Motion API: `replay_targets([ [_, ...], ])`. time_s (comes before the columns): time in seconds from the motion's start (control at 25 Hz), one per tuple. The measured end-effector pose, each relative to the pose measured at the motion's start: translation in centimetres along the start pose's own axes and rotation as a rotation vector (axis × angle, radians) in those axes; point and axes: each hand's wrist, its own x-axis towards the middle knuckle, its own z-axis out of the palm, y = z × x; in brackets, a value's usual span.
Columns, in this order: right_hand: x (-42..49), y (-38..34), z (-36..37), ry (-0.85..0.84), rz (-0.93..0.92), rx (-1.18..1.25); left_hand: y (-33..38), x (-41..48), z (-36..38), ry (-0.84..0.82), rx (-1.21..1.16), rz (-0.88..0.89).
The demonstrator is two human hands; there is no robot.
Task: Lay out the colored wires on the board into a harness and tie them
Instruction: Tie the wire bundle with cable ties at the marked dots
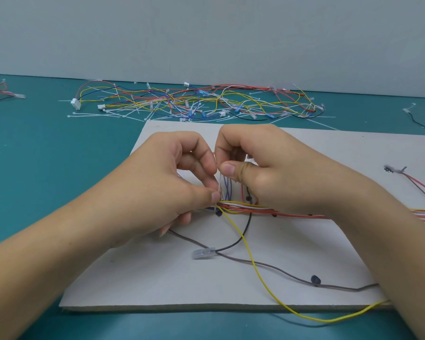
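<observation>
left hand (157, 187) pinches white tie (220, 182) at wire bundle (245, 207), board (157, 278) middle | right hand (268, 173) pinches its upper end | bundle seems light, limp (tie thin, probably slippery): grip close to bundle

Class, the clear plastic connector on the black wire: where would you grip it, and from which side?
Probably best to pinch the clear plastic connector across its long sides, coming from above: it lies flat on the grey board, and the thin black wire leaves its right end.

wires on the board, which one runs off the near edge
The yellow wire: it loops past the board's near edge onto the teal table, while the grey wire and black wire lie on the board.
</observation>
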Motion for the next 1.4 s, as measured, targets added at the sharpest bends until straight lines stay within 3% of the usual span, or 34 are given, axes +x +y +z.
replay_targets([
  [0.24, 0.1, 0.0, 0.0, 0.044, -0.014, -0.021, 0.0, -0.1, 0.1, -0.015, 0.034, -0.012],
  [0.64, 0.3, -0.5, 1.0, 0.268, -0.076, -0.119, 0.4, -0.3, 0.5, 0.0, 0.168, 0.022],
  [0.96, 0.4, -0.2, 0.2, 0.205, -0.047, 0.047, 0.9, -0.2, -0.9, 0.172, 0.157, 0.144],
  [1.08, 0.4, 0.1, 0.2, 0.186, 0.008, 0.043, 1.0, -0.2, -1.6, 0.238, 0.349, 0.249],
  [1.24, 0.6, 0.4, 0.2, 0.1, 0.103, 0.029, 0.6, -0.3, -1.1, 0.131, 0.477, 0.154],
  [1.4, 0.5, 0.2, 0.1, 0.084, 0.049, 0.062, 0.2, -0.3, -0.5, 0.034, 0.468, 0.112],
])
